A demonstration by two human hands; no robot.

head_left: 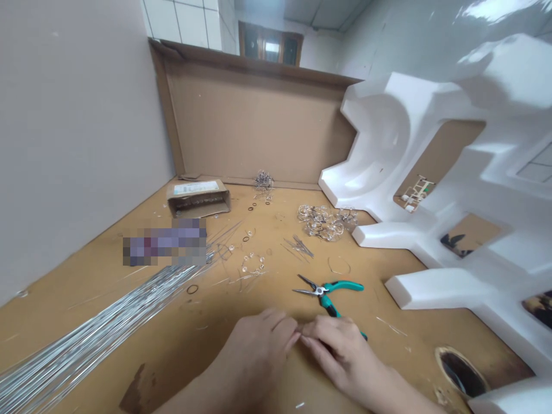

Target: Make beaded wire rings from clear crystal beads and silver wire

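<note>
My left hand (263, 342) and my right hand (338, 348) meet fingertip to fingertip over the near part of the table. Both are closed in a pinch. Whatever lies between the fingertips is too small or too hidden to name. Just beyond my right hand lie needle-nose pliers (321, 291) with green handles, jaws apart and pointing left; my hand hides part of one handle. Farther off is a loose ring of wire with clear beads (253, 263). A little pile of short wire pieces (298, 247) sits to its right.
A bundle of long silvery wires (116, 322) stretches along the left. Tangled beaded wire rings (321, 221) are heaped near white foam packing (375, 149) at right. An open cardboard box (198, 201) stands at back left, before a cardboard wall (259, 121). The tabletop has a hole (461, 371).
</note>
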